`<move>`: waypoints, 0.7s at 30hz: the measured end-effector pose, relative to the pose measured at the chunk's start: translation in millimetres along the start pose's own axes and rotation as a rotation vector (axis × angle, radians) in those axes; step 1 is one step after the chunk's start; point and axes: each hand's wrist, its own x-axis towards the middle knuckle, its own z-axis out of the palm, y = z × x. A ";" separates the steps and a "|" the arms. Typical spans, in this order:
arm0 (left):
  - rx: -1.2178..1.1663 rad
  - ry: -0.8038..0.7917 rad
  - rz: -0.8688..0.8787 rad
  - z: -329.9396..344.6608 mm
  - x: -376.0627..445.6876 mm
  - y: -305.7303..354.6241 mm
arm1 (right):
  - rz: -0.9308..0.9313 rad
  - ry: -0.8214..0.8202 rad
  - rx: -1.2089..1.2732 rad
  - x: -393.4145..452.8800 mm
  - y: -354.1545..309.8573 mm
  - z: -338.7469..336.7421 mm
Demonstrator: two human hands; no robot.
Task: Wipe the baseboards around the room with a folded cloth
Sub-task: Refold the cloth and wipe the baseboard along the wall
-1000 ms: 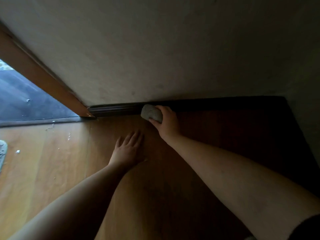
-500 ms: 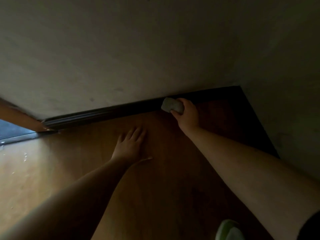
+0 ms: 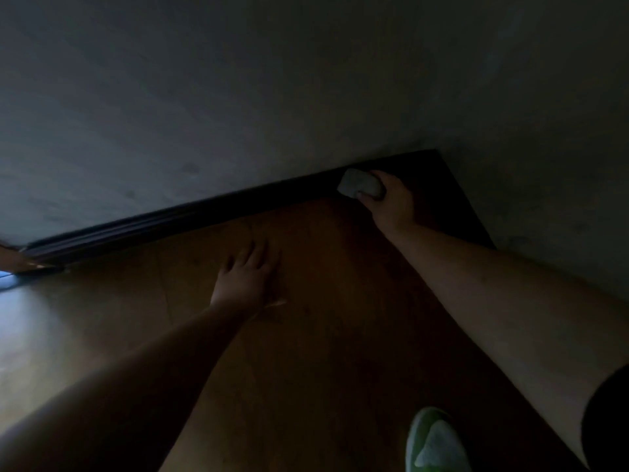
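A dark baseboard (image 3: 177, 218) runs along the foot of the wall, from the lower left up to the corner at the upper right. My right hand (image 3: 391, 202) grips a pale folded cloth (image 3: 359, 183) and holds it against the baseboard close to the corner. My left hand (image 3: 246, 275) lies flat on the wooden floor, fingers spread, well short of the baseboard. The scene is dim and a little blurred.
The wooden floor (image 3: 323, 335) ends at a second wall (image 3: 544, 165) on the right, which meets the first at the corner. A door frame edge (image 3: 13, 258) and bright light show at far left. A green shoe (image 3: 435, 441) is at the bottom.
My right hand has slid the cloth rightward along the baseboard toward the corner. The view has swung right, so the doorway has nearly left the frame. My left hand stays planted on the floor.
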 end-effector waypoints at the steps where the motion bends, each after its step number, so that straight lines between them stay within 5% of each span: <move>1: 0.002 0.005 -0.003 0.1 0.7 0.6 | 0.014 0.003 0.004 3.7 4.3 -5.8; 9: -0.007 -0.010 0.023 -3.9 11.3 23.3 | 0.172 0.111 -0.057 35.3 35.3 -41.4; 15: -0.019 -0.021 0.012 -0.7 15.1 28.6 | 0.428 0.346 0.017 51.6 43.6 -56.3; 21: -0.026 -0.058 0.050 -1.9 17.7 17.2 | 0.427 0.428 -0.048 59.7 35.4 -52.8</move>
